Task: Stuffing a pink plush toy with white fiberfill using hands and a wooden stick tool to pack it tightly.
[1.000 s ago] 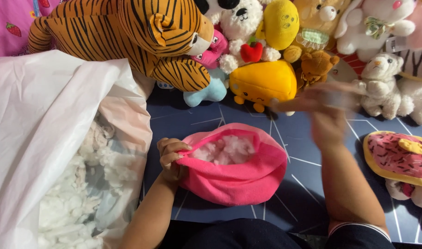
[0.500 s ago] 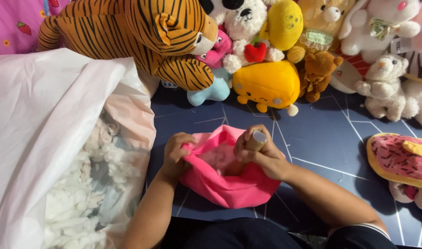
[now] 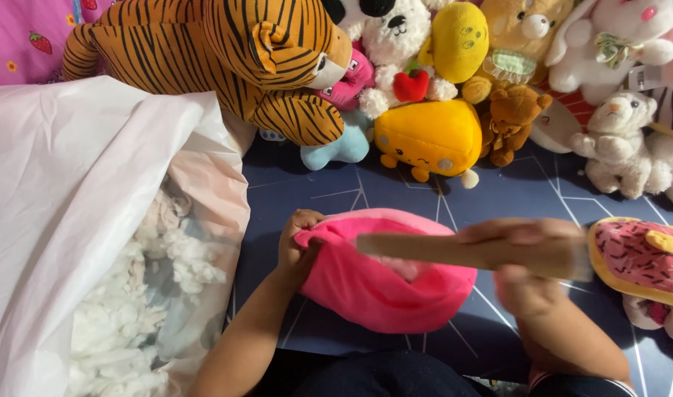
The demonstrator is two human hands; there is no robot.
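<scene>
Blue mat (image 3: 395, 198), right hand (image 3: 531, 257) gripping wooden stick (image 3: 454, 250) lying crosswise, left hand (image 3: 298, 246) pinching pink plush shell (image 3: 380, 290)

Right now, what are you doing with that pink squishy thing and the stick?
A person sits on a dark blue mat. Their left hand grips the rim of a pink plush shell that lies open, with some white stuffing inside. Their right hand holds a wooden stick across the opening; it looks blurred. To the left, an open white bag holds loose white stuffing. A big tiger plush and other soft toys line the back.
</scene>
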